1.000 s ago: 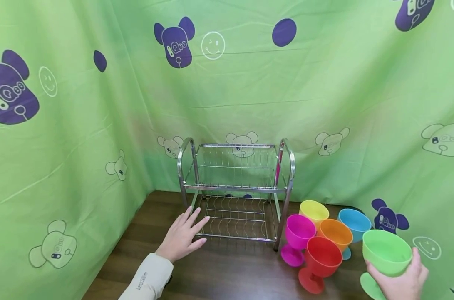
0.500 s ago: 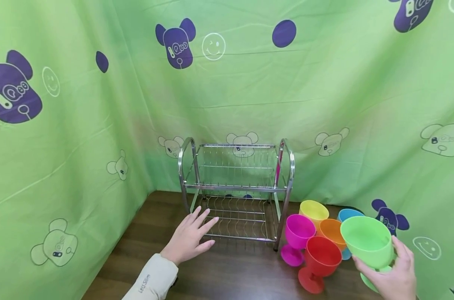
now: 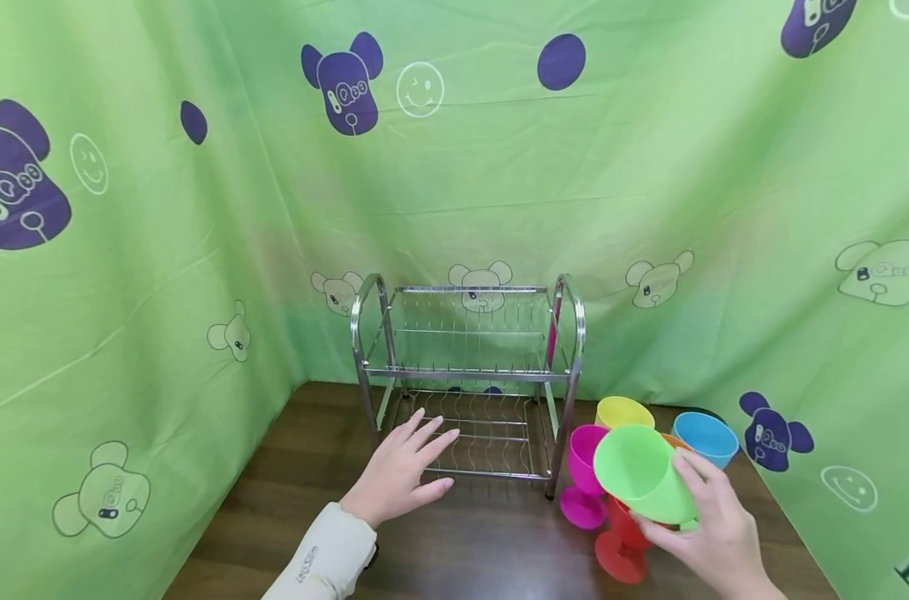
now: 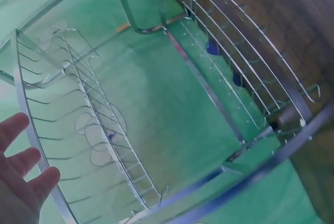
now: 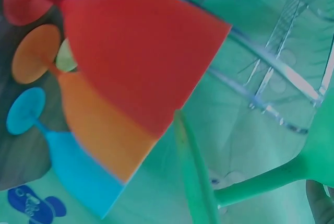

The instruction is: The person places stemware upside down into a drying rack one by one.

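A light green goblet (image 3: 641, 473) is tilted in my right hand (image 3: 716, 525), its bowl gripped between thumb and fingers. It hangs over the red goblet (image 3: 622, 550) and hides part of that and of the orange goblet (image 3: 676, 442). In the right wrist view the green stem (image 5: 261, 185) shows sideways, with the red goblet upright beyond it. My left hand (image 3: 400, 473), fingers spread and holding nothing, hovers before the lower tier of a chrome dish rack (image 3: 465, 377). The left wrist view shows its fingertips (image 4: 44, 182) by the rack's rail.
Close to the rack's right side stand a magenta goblet (image 3: 583, 508), a yellow goblet (image 3: 625, 412) and a blue goblet (image 3: 705, 438). A green printed curtain (image 3: 454, 167) surrounds the dark wooden table (image 3: 461, 542) at the back and sides.
My right hand has carried the green goblet left and tipped it, from beside the group to in front of the red and orange goblets. My left hand has shifted slightly right.
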Demonstrator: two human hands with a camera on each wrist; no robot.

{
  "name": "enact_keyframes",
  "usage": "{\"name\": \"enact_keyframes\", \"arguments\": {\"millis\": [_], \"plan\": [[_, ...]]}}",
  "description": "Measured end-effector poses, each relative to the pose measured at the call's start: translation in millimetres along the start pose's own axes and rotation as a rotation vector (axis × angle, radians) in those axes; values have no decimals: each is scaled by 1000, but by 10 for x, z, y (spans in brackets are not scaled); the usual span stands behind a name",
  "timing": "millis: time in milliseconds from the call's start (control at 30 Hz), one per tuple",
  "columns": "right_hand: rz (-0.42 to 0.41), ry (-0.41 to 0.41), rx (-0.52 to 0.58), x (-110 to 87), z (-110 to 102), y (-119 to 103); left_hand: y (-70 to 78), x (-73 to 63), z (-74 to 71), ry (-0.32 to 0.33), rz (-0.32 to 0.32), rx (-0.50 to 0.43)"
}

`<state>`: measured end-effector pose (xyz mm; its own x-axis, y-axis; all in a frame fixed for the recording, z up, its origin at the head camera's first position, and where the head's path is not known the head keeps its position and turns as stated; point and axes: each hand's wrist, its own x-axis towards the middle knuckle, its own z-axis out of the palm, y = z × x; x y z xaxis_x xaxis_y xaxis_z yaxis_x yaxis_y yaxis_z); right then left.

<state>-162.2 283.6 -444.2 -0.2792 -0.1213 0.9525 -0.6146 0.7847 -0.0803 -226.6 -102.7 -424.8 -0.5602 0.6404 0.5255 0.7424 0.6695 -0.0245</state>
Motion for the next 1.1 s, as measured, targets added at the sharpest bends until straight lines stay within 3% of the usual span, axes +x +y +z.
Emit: {"name": "enact_keyframes", "arguments": {"millis": [233,467,633,800,1100], "plan": [[-129,-26,-54,110,145,-89,67,118,35,-23,13,-23],[-191,-54,-68,180,235,-147,95,191,47,-17,16,-18],[-211,-62,-72,263,303,-218,152,234,15,-72,-49,-148],[-196,-115,-88,307,375,-285,190,263,1,-103,-90,-240],[-261,-251,-54,337,537,-463,201,307,-10,-87,-52,-211]]}}
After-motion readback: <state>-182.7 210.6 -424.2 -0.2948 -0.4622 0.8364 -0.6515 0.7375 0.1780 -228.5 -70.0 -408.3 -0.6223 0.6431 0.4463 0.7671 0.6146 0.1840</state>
